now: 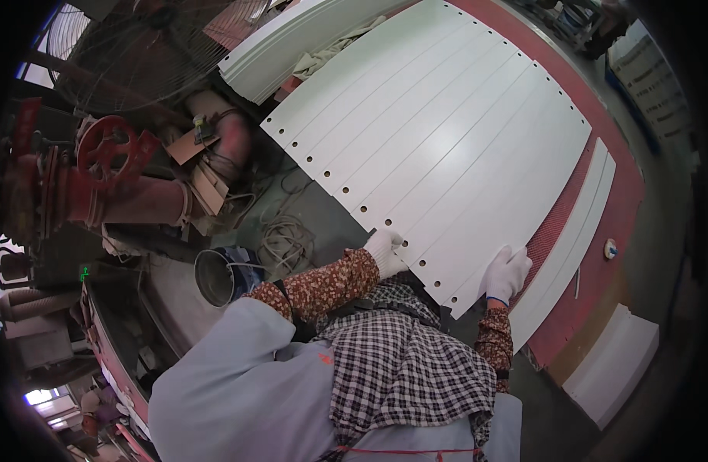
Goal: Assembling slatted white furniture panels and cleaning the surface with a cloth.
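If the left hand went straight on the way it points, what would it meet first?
Likely the white boards: the left hand sits at their near edge, though depth is unclear.

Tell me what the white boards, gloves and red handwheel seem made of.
Boards: possibly coated wood or plastic; smooth, satin white, showing soft glare.
Gloves: probably knitted fabric; matte, with snug cuffs.
Handwheel: likely metal, painted dull red; spoked and rigid-looking.

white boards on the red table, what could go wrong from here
The right hand is at the edge of the white boards, near a separate white strip; a pinch seems possible if either slides. The left hand, at the holed ends, could nudge boards out of line.
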Motion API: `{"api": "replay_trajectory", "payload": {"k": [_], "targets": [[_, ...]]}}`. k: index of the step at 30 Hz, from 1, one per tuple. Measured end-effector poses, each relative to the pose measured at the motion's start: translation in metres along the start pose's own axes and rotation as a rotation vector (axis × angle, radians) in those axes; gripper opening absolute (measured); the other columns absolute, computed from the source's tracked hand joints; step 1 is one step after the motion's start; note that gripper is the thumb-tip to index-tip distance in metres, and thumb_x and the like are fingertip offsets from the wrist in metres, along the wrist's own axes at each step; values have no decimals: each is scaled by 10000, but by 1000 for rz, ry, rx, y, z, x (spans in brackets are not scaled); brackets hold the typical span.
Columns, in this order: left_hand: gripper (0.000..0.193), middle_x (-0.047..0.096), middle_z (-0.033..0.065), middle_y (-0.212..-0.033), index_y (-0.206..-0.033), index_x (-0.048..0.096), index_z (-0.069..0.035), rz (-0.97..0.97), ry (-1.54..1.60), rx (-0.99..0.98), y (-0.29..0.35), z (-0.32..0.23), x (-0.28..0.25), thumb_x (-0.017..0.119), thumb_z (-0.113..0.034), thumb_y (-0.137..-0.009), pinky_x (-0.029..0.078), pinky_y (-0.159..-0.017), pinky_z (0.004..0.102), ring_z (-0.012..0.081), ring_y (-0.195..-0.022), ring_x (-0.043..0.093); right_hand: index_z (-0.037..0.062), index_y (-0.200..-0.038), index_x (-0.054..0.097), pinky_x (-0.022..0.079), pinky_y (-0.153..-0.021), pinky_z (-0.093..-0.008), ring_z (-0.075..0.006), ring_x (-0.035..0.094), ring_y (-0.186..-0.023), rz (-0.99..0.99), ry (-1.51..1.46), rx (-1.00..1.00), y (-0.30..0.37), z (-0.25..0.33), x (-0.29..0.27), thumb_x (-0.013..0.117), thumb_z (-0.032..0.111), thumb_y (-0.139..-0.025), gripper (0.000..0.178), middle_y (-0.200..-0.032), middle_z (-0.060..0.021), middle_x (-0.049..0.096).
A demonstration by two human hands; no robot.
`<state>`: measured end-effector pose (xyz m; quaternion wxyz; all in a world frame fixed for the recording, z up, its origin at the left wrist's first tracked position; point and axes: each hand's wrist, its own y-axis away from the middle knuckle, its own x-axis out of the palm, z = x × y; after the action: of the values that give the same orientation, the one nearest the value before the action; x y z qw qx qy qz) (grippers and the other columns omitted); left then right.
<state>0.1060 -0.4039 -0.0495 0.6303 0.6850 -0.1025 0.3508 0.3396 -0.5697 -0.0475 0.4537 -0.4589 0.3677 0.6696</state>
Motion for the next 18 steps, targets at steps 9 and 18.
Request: {"api": "replay_trajectory", "payload": {"k": [9, 18], "targets": [[488, 368, 227, -1509, -1455, 272, 40, 49, 34, 29, 6, -14, 4, 364, -133, -1008, 331, -1159, 606, 387, -1417, 385, -14, -1393, 465, 470, -956, -492, -414, 563, -1137, -10, 3, -14, -1, -3, 1, 524, 391, -980, 581, -1237, -241, 544], [502, 336, 205, -1545, -1505, 252, -8, 128, -239, 117, 2, -16, -20, 412, -243, -1091, 346, -1174, 598, 364, -1451, 349, -16, -1362, 476, 478, -934, -497, -415, 573, -1111, -12, -7, -34, 1, 2, -3, 529, 372, -978, 549, -1196, -243, 557]]}}
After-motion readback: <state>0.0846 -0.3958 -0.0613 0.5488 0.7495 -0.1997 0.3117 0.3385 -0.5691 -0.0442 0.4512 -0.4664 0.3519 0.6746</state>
